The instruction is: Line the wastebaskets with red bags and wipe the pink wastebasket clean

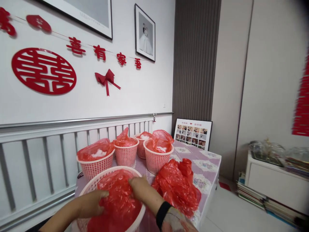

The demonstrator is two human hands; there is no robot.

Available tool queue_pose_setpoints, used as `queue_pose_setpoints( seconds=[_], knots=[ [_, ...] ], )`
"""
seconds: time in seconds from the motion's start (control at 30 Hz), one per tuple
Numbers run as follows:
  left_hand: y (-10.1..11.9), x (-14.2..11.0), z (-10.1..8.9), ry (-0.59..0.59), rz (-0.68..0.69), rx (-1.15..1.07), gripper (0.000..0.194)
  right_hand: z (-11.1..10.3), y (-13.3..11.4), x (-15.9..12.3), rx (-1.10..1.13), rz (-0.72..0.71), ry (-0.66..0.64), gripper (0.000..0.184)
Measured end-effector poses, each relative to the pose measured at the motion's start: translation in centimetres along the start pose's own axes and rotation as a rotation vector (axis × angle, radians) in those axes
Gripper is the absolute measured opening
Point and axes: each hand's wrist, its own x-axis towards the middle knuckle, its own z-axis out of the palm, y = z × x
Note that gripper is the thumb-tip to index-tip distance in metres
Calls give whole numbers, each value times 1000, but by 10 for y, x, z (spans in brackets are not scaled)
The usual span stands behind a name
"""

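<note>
Inside big basket (94, 186), red bag (118, 201) bunched, likely pressed low so plastic meets walls. At big basket's left, left hand (90, 203) against bag; fingers partly hidden, cannot tell if clamped. Over big basket's right rim, right hand (142, 190), fingers clamped on bag, perhaps steadying it. Beyond big basket, lined baskets (158, 161) grouped on worktop (209, 180), probably saving room; right of big basket, loose bags (176, 188) within reach.

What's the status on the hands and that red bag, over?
Left hand and right hand holding red bag inside nearest basket. Bag bunched, not spread flat. Red plastic pile alongside; nothing blocking hands.
</note>
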Motion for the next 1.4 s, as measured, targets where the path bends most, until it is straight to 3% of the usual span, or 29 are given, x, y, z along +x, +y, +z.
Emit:
queue_pose_setpoints(
  seconds=[0.1, 0.3, 0.37, 0.5, 0.6, 0.7, 0.77, 0.93, 1.0, 1.07, 1.13, 1.17, 1.23, 1.3, 1.4],
  knots=[
    [9, -10, -5, 12, -12, -67, 32, -9, 6, 4, 134, -39, 75, 14],
    [16, -35, -32, 137, -57, -259, 62, -45, 28, 10, 510, -94, 260, 4],
    [10, -42, -41, 133, -48, -313, 58, -59, 36, 8, 679, -87, 310, 12],
    [-6, -57, -52, 51, -69, -245, 21, -85, 43, -5, 1057, -65, 407, 41],
    [-9, -70, -60, 90, -108, -106, 9, -96, 44, -18, 1121, -59, 426, 47],
    [-1, -87, -70, 325, -8, -30, 13, -96, 49, -29, 1180, -70, 380, 47],
    [5, -100, -70, 420, 39, -102, 23, -93, 55, -35, 1185, -71, 350, 44],
    [4, -118, -39, 244, 5, -168, 29, -81, 68, -53, 888, -79, 216, 34],
    [0, -112, -23, 350, -36, -94, 31, -78, 67, -57, 777, -88, 167, 29],
    [0, -96, -15, 519, -49, -24, 60, -79, 61, -56, 739, -76, 218, 27],
    [2, -73, -16, 596, 0, 45, 85, -84, 51, -50, 765, -52, 331, 28],
    [3, -61, -21, 614, 5, 55, 90, -87, 45, -47, 792, -39, 379, 29],
    [4, -37, -38, 637, 1, -39, 81, -92, 35, -40, 858, -21, 429, 32],
    [3, -18, -59, 710, -76, -216, 67, -96, 27, -36, 919, -21, 429, 34],
    [0, -1, -84, 754, -155, -258, 74, -95, 24, -38, 957, -39, 376, 36]
  ],
)
